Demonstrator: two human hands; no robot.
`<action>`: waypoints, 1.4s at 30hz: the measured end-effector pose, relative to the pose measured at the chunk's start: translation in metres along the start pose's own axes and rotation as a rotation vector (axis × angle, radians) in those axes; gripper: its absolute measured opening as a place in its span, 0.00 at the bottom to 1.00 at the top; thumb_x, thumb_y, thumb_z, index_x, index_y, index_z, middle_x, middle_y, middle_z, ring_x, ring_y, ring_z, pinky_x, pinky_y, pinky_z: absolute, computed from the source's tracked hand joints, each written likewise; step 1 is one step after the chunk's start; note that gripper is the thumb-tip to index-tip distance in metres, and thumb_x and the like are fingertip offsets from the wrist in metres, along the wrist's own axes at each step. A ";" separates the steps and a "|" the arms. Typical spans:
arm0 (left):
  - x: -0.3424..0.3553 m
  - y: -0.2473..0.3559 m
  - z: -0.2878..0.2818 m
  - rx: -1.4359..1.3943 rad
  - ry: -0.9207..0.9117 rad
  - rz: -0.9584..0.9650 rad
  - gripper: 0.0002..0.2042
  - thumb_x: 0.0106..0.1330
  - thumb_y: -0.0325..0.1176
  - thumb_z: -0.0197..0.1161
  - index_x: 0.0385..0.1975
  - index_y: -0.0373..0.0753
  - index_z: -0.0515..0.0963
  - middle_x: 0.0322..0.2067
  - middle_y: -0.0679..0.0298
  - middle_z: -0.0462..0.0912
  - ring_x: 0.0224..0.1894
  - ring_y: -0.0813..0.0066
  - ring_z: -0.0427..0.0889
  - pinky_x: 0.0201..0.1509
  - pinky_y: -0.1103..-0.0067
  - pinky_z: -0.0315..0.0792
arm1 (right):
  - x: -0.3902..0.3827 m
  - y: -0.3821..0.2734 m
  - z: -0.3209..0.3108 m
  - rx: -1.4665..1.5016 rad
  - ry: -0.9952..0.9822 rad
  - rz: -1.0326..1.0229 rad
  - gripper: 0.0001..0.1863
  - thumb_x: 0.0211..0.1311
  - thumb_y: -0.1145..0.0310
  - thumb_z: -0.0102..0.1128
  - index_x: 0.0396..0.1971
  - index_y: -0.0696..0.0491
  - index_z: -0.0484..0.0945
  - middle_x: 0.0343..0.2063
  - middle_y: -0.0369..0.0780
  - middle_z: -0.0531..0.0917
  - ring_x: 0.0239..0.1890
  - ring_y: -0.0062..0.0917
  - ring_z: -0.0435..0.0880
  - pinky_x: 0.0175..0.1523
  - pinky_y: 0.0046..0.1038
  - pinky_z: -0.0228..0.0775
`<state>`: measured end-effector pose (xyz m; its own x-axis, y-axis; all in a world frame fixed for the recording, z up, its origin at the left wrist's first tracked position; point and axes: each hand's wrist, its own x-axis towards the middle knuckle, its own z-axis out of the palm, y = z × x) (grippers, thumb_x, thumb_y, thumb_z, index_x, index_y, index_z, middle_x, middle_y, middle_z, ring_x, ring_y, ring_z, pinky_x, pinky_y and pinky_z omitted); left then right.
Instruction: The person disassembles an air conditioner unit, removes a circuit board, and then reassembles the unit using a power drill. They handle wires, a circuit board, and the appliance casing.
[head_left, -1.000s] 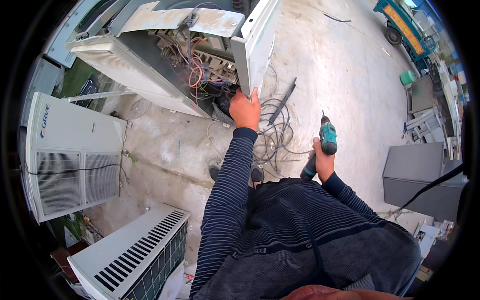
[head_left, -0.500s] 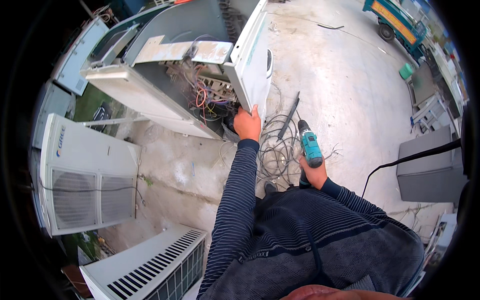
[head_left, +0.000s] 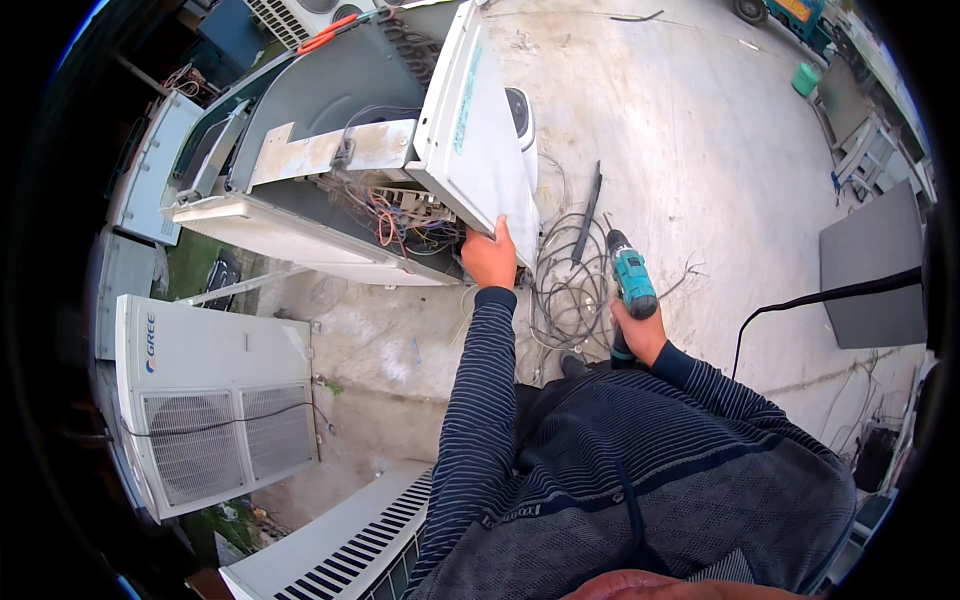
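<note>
My left hand (head_left: 489,258) is closed on the lower edge of a white side panel (head_left: 478,130), fingers curled behind it. The panel stands at an angle against an opened air conditioner outdoor unit (head_left: 330,235). Behind the panel, tangled coloured wires (head_left: 390,218) and terminal strips show inside the casing, under a stained metal bracket (head_left: 335,150). In my right hand (head_left: 640,332) is a teal and black cordless drill (head_left: 632,280), gripped by its handle. Its bit points away from me, over the ground, apart from the panel.
Coiled black cable (head_left: 570,290) and a dark strip (head_left: 588,212) lie on the concrete ahead of my feet. A second outdoor unit (head_left: 225,350) stands at left, another vented casing (head_left: 345,540) near lower left. A grey panel (head_left: 872,275) is at right, with a black cord before it.
The view has shifted, so the left units sit further right and lower. More of the white panel's outer face shows. My left hand stays on its edge, and the drill remains in my right hand.
</note>
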<state>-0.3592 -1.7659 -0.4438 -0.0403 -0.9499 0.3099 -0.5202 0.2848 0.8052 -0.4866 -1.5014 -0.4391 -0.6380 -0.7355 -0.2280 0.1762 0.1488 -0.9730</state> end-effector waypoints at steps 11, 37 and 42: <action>0.001 0.007 0.005 -0.015 0.016 -0.035 0.18 0.66 0.37 0.74 0.45 0.25 0.83 0.41 0.43 0.90 0.44 0.44 0.89 0.51 0.61 0.79 | -0.010 0.014 0.002 0.039 0.044 0.100 0.10 0.68 0.69 0.71 0.32 0.57 0.80 0.22 0.34 0.82 0.23 0.18 0.81 0.31 0.26 0.73; 0.006 0.003 0.005 -0.056 0.013 -0.028 0.21 0.62 0.39 0.77 0.45 0.27 0.84 0.43 0.45 0.90 0.46 0.47 0.90 0.52 0.63 0.80 | -0.026 0.018 -0.019 0.050 0.096 0.178 0.09 0.69 0.68 0.67 0.32 0.59 0.81 0.23 0.35 0.83 0.25 0.19 0.82 0.33 0.26 0.73; 0.005 0.006 0.005 -0.066 -0.023 -0.081 0.19 0.62 0.36 0.75 0.44 0.25 0.84 0.42 0.43 0.90 0.46 0.45 0.89 0.52 0.63 0.80 | -0.033 0.026 -0.021 0.044 0.099 0.120 0.10 0.70 0.68 0.67 0.32 0.58 0.81 0.22 0.34 0.83 0.25 0.19 0.82 0.33 0.26 0.73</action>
<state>-0.3665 -1.7693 -0.4395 -0.0206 -0.9725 0.2318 -0.4649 0.2146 0.8590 -0.4766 -1.4598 -0.4580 -0.6806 -0.6453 -0.3470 0.2871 0.2009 -0.9366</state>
